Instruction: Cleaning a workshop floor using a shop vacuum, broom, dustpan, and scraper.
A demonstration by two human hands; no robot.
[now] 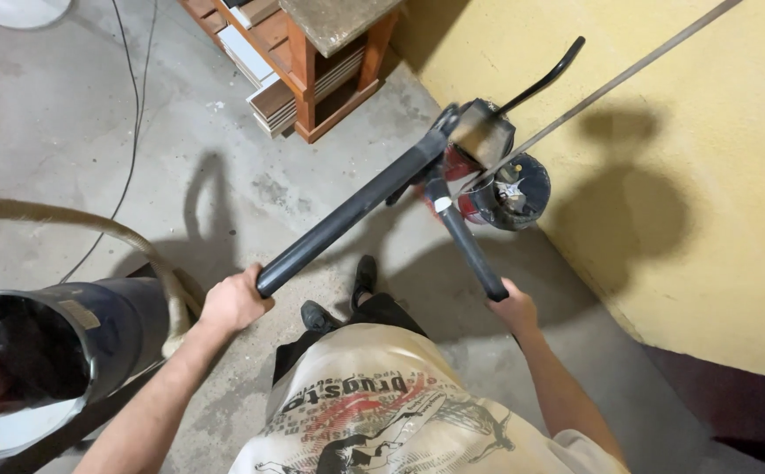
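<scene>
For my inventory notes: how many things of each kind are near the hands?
Long black handles, one in the left hand, one in the right hand: 2
Thin metal rod: 1
Dark bucket: 1
Metal cylinder: 1
Wooden shelf: 1
Total: 6

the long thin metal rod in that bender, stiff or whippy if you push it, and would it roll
The thin rod looks steel yet slender and long, so it probably flexes and springs somewhat. Loose, it might roll. Here the bender's head seems to pin it, while both hands grip the handles.
</scene>
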